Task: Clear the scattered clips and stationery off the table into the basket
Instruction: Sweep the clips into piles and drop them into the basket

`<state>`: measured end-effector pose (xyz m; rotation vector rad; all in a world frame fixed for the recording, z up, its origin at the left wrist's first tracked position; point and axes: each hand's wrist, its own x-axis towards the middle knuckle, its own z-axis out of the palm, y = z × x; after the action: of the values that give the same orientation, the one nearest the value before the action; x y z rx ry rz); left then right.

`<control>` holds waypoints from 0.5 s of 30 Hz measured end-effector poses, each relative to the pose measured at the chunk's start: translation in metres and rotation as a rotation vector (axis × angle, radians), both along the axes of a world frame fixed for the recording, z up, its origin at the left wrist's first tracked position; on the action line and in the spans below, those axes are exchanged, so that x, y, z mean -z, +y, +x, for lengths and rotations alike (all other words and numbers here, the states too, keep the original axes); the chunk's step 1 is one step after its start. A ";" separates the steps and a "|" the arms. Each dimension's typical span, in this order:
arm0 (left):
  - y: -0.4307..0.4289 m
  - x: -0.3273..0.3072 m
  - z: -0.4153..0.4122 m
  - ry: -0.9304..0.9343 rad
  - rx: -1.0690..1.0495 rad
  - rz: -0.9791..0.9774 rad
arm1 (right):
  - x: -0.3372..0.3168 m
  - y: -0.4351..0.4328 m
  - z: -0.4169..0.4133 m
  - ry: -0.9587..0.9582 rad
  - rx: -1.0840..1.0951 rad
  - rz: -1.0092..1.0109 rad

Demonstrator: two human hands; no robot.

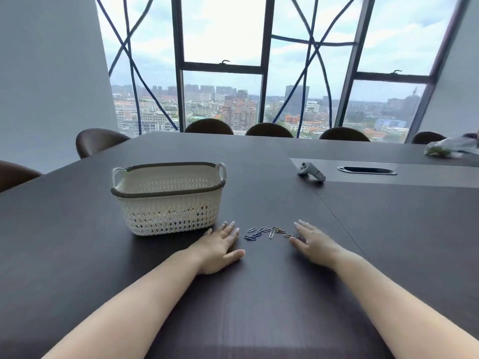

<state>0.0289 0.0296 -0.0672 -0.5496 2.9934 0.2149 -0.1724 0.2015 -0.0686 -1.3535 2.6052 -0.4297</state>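
Right now we have both arms stretched out over the dark table (259, 307), one on each side of the task's things. The white lattice basket (168, 211) stands upright on the table, a dark band round its rim and a small handle at each end; its near wall hides its floor from us. Our left hand (220, 244) lies flat on the table just off the basket's near right corner, palm down, fingers straight and a little spread, thumb out to the side, holding nothing; its fingertips are near the basket's foot but apart from it. The paper clips (269, 232) lie in a loose cluster on the table to the right of the basket, about level with its near foot, some silver, some dark, one or two coloured. Our right hand (313, 244) rests on the table on the far side of the clips from the basket, palm down, fingers straight and apart, gripping nothing; its fingertips are just beside the rightmost clip. Farther right of the basket and a little beyond it, a grey controller (311, 172) lies at the corner of a lighter inset panel. Beyond the basket, brown chairs (208, 126) line the table's far edge beneath a tall window (223, 35)
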 end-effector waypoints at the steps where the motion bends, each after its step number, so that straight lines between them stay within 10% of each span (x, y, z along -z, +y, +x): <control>1: 0.000 0.001 -0.003 -0.031 -0.010 0.002 | 0.003 0.002 0.002 0.012 -0.001 0.065; 15: -0.012 0.000 -0.061 0.134 0.137 0.052 | -0.005 -0.034 -0.004 0.003 -0.258 -0.017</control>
<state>-0.0321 0.0181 -0.0669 -0.3355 3.1286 0.3308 -0.1762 0.1678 -0.0636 -1.6678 2.3875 -0.4098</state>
